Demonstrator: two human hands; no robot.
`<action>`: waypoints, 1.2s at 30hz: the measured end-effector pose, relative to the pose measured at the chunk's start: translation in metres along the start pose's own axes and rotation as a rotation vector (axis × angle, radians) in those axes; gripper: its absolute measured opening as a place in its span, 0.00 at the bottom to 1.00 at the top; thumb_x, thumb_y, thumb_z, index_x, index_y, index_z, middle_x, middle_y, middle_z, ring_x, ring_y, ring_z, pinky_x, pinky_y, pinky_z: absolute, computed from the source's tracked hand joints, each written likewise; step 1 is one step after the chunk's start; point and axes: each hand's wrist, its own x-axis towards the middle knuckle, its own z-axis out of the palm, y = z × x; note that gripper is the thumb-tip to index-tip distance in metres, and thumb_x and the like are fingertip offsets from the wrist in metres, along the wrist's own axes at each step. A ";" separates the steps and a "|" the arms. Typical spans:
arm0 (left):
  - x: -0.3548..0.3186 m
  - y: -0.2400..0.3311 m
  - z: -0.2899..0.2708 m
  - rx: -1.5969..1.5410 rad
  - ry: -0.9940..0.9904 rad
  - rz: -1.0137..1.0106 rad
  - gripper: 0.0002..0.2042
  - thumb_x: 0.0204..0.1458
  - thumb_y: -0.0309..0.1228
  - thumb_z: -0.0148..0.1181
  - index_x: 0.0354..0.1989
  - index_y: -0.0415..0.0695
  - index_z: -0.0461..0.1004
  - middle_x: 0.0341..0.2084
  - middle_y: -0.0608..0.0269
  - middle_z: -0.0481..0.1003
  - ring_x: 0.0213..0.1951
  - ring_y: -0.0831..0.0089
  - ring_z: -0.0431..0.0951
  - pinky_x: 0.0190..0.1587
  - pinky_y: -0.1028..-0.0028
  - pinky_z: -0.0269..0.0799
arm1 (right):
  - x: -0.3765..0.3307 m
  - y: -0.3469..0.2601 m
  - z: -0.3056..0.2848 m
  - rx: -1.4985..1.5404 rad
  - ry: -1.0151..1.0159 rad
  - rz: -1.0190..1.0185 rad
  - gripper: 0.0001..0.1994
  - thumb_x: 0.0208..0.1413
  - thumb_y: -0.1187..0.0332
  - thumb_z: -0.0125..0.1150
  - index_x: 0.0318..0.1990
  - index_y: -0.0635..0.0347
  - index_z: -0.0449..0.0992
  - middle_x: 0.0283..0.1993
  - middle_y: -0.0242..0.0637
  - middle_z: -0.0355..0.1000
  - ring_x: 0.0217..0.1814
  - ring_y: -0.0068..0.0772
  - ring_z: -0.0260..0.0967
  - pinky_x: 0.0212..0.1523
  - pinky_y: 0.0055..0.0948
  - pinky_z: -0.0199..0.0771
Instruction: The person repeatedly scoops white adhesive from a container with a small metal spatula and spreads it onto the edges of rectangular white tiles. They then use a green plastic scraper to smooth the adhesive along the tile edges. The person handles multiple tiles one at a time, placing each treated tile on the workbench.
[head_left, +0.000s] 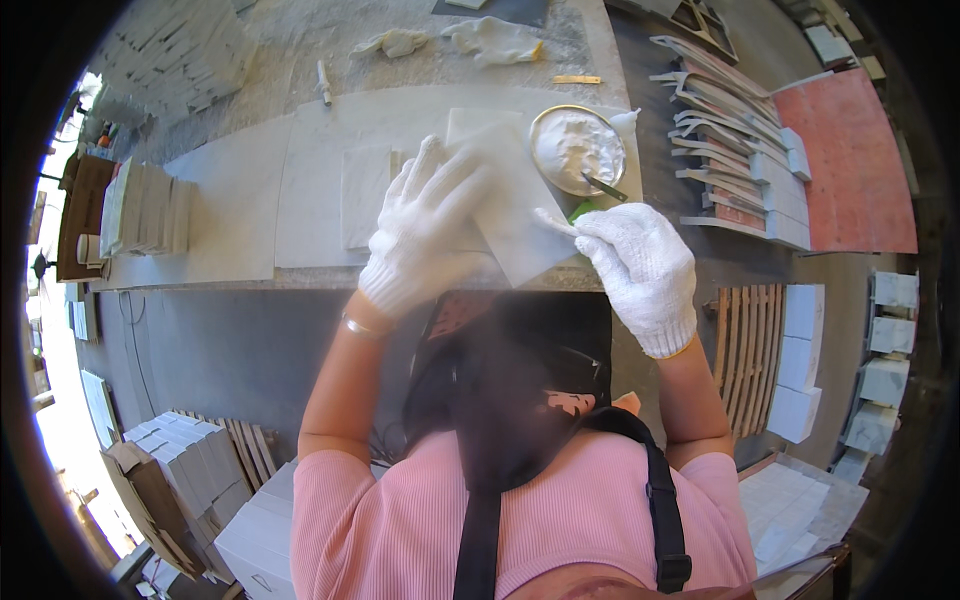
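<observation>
Left hand (425, 235) splays flat on the white tile (510, 200), pinning it tilted over the counter (230, 215) edge. Right hand (640, 265) pinches its near-right corner, likely steadying it. Paste bowl (577, 148) sits just beyond, within reach.

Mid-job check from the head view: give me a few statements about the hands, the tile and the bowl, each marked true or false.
1. Both hands wear white knit gloves. True: left hand, right hand.
2. The left hand rests on the white tile. True.
3. The round bowl is empty. False: it holds white paste, with a tool standing in it.
4. The bowl sits to the left of the left hand. False: it sits right of it, beyond the right hand.
5. Spare gloves lie at the bench's far side. True.
</observation>
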 end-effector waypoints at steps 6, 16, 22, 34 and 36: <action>-0.002 0.000 0.003 -0.049 0.054 -0.006 0.43 0.34 0.48 0.78 0.66 0.50 0.76 0.71 0.58 0.71 0.75 0.37 0.61 0.71 0.45 0.63 | 0.013 -0.034 0.002 -0.156 -0.252 -0.274 0.20 0.49 0.73 0.70 0.53 0.47 0.87 0.35 0.32 0.75 0.35 0.40 0.75 0.35 0.38 0.77; -0.001 0.001 0.002 -0.054 0.063 -0.022 0.43 0.32 0.43 0.79 0.66 0.51 0.76 0.71 0.58 0.71 0.75 0.39 0.62 0.72 0.46 0.63 | 0.028 -0.034 -0.003 -0.193 -0.269 -0.419 0.22 0.48 0.74 0.67 0.52 0.44 0.88 0.32 0.29 0.73 0.35 0.36 0.74 0.35 0.36 0.76; 0.000 0.002 0.002 -0.084 0.081 -0.023 0.44 0.30 0.42 0.80 0.66 0.51 0.76 0.72 0.58 0.71 0.76 0.41 0.61 0.72 0.46 0.63 | 0.036 -0.029 -0.002 -0.200 -0.232 -0.231 0.22 0.49 0.74 0.67 0.53 0.44 0.88 0.34 0.29 0.74 0.37 0.36 0.75 0.36 0.36 0.77; 0.001 0.005 -0.001 -0.081 0.076 -0.035 0.43 0.32 0.42 0.81 0.65 0.51 0.77 0.70 0.58 0.72 0.75 0.41 0.62 0.73 0.46 0.63 | 0.024 -0.029 0.000 -0.083 -0.219 -0.412 0.20 0.50 0.74 0.68 0.52 0.43 0.88 0.35 0.30 0.75 0.35 0.38 0.74 0.36 0.36 0.77; 0.002 0.005 -0.003 -0.077 0.063 -0.036 0.43 0.32 0.42 0.82 0.65 0.51 0.77 0.70 0.58 0.72 0.75 0.41 0.62 0.73 0.46 0.63 | 0.016 -0.028 -0.003 -0.164 -0.236 -0.282 0.19 0.50 0.75 0.70 0.50 0.44 0.89 0.35 0.31 0.76 0.36 0.38 0.75 0.37 0.35 0.77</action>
